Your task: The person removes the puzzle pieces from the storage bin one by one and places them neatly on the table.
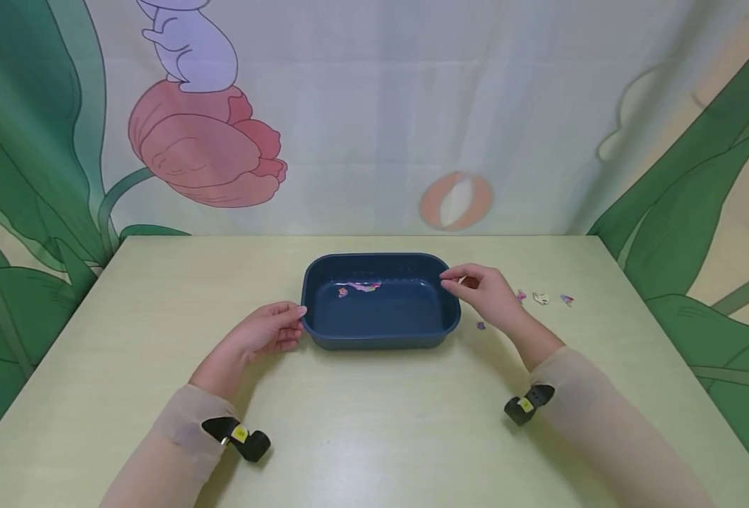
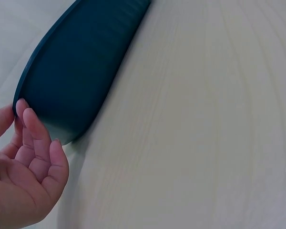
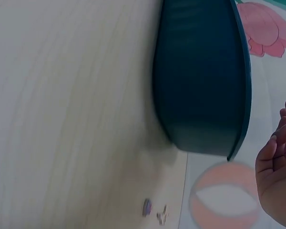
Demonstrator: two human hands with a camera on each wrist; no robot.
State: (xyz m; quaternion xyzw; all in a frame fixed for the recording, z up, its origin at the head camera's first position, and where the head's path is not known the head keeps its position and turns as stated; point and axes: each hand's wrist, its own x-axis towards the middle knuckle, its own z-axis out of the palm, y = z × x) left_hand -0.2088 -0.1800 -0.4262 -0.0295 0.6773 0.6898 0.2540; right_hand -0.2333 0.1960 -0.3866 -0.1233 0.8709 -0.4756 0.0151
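A dark blue rectangular tray (image 1: 380, 343) stands on the table, with two small colourful flat pieces (image 1: 364, 286) inside towards its left. My left hand (image 1: 271, 330) pinches the tray's left rim; the left wrist view shows the thumb on one side of the rim (image 2: 26, 71) and fingertips on the other. Over the tray's right end hovers my right hand (image 1: 485, 293), thumb and forefinger close together. In the right wrist view that hand (image 3: 279, 176) appears at the right edge, apart from the tray wall (image 3: 200, 81). Whether anything small sits between its fingertips cannot be made out.
Right of the tray, several small pieces lie on the pale wooden table (image 1: 374, 423), among them a white one (image 1: 541, 299), a colourful one (image 1: 567, 300) and a purple one (image 1: 481, 325). A printed curtain (image 1: 349, 127) hangs behind the table's back edge.
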